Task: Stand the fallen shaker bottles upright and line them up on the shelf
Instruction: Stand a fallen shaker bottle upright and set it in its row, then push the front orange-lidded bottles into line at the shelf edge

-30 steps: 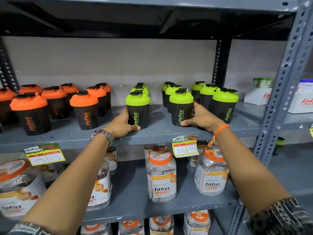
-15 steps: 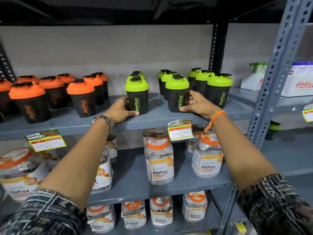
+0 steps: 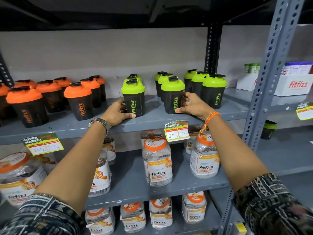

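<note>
Grey metal shelf (image 3: 152, 119) carries upright shakers; left hand (image 3: 116, 112) clasps one green-lidded shaker (image 3: 133, 97), right hand (image 3: 193, 106) clasps its neighbour shaker (image 3: 172, 95), well apart.

"fitfizz" marks the shaker bottles (image 3: 133, 99), jars (image 3: 157, 163) and box (image 3: 295, 84); price tag (image 3: 177, 131) reads "200", "100".

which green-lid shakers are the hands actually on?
Left hand holds the front shaker of the left green row; right hand holds the front shaker of the middle row. Other green ones stand untouched.
</note>
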The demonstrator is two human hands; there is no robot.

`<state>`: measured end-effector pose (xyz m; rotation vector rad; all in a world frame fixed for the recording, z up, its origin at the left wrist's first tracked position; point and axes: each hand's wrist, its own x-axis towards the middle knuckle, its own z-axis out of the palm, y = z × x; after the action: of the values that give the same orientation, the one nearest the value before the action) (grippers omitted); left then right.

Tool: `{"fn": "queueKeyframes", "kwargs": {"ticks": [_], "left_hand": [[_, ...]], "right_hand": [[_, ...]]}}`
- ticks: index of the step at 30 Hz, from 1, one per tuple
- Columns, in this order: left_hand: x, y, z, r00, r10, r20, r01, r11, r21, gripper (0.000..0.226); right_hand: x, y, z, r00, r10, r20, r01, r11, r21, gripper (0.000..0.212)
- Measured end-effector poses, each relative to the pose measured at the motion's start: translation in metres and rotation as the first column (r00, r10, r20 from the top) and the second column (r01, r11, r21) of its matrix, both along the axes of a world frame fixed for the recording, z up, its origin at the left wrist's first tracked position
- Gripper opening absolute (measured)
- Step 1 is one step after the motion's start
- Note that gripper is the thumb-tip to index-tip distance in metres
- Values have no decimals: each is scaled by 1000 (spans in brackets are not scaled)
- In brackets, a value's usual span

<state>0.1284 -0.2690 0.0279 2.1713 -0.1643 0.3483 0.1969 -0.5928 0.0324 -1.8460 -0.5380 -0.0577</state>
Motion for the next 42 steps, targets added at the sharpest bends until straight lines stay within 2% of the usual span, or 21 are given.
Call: {"fn": "queueKeyframes", "kwargs": {"ticks": [10, 16, 18, 20, 22, 25, 27, 29, 31, 34, 37, 39, 42], "left_hand": [[2, 2, -1, 1000, -3, -19, 3, 1000, -26, 72], [0, 9, 2, 999, -16, -36, 14, 997, -70, 73], [-5, 15, 5, 998, -14, -55, 8, 995, -100, 76], [-15, 24, 6, 997, 8, -77, -16, 995, -101, 79], [-31, 33, 5, 998, 35, -59, -39, 997, -73, 80], [-62, 46, 1, 998, 51, 43, -47, 996, -78, 70], [-81, 60, 1, 988, 73, 133, -60, 994, -94, 58], [-98, 81, 2, 960, 147, 237, -115, 983, -144, 48], [-110, 107, 1, 907, 262, 330, -186, 951, -246, 39], [-124, 161, -6, 743, 520, 423, -353, 840, -413, 39], [-133, 217, -11, 609, 687, 396, -496, 720, -486, 45], [-134, 247, -11, 608, 716, 344, -587, 697, -412, 54], [-125, 280, -6, 722, 640, 261, -590, 768, -251, 61]], "right_hand": [[-1, -1, 1, 1000, -3, -11, 2, 1000, -25, 75], [-5, -2, 4, 999, -27, -28, 27, 1000, 15, 91], [-12, 1, 4, 996, -89, -18, 88, 996, -9, 102], [-25, 5, -1, 972, -227, 60, 231, 971, -65, 111], [-44, 13, -7, 907, -379, 183, 397, 915, -73, 106], [-78, 38, -17, 803, -524, 285, 545, 839, 8, 95], [-101, 65, -24, 779, -543, 313, 519, 839, 165, 85], [-122, 97, -24, 797, -515, 316, 414, 847, 334, 70], [-133, 130, -20, 845, -431, 316, 289, 866, 407, 58], [-130, 188, -11, 939, -232, 254, 120, 912, 392, 54], [-118, 244, -5, 989, -45, 142, -4, 944, 329, 61], [-107, 276, -1, 997, 8, 78, -30, 959, 283, 71], [-86, 309, 8, 998, 62, -7, -60, 982, 177, 88]]}}
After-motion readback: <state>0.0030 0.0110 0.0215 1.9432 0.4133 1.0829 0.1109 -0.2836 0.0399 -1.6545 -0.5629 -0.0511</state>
